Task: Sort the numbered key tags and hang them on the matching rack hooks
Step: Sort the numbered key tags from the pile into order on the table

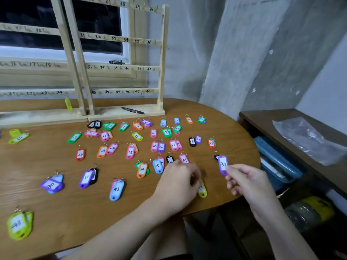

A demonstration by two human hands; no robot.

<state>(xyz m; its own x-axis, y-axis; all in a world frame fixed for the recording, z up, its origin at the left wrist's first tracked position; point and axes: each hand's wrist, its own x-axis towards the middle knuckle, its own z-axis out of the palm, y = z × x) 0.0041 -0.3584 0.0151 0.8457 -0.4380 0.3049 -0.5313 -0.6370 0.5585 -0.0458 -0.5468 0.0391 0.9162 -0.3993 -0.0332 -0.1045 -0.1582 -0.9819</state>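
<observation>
My right hand (pixel 244 182) pinches a purple key tag (pixel 223 164) marked 32 by its lower end, above the table's right edge. My left hand (pixel 179 182) has curled fingers over the table, with a yellow tag (pixel 202 191) showing just beneath it; whether it holds that tag is unclear. Several coloured numbered tags lie in rows on the wooden table (pixel 47 212), such as an orange 34 (pixel 142 170) and a blue 42 (pixel 116 189). Two wooden racks (pixel 123 40) with numbered hooks stand at the back. One yellow tag (pixel 68 104) hangs on the left rack.
A dark slim object (pixel 133 110) lies on the rack's base. To the right of the table stands a low dark shelf (pixel 293 121) with a plastic bag (pixel 308 139) on top and a blue bin (pixel 277 162) under it. A grey wall is behind.
</observation>
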